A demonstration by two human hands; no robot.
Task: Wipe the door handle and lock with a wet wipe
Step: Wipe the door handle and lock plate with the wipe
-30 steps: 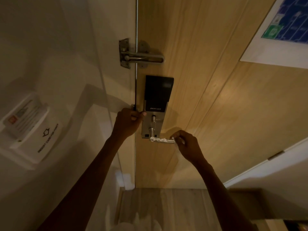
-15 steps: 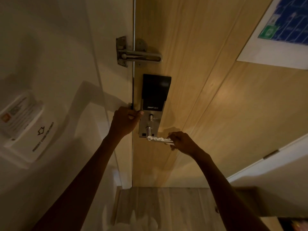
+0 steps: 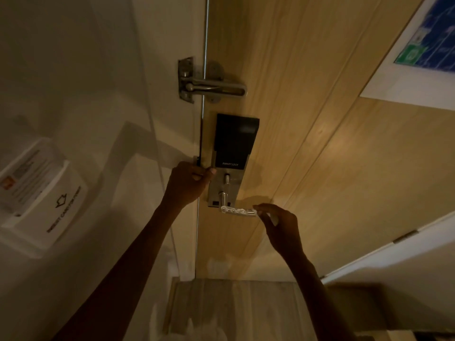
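Wipe in closed R hand grip at handle tip; L hand gripping door edge.

Two bare forearms are seen rising from the bottom edge of the view, both uncovered along all of their visible length; no sleeve edge is seen on either. The left hand is bare: no glove, and neither ring nor band can be made out in the dim light. A short thumbnail is seen at its upper right. The right hand is likewise ungloved, its wrist bare of watch or strap. Finer detail on both hands is lost in shadow.
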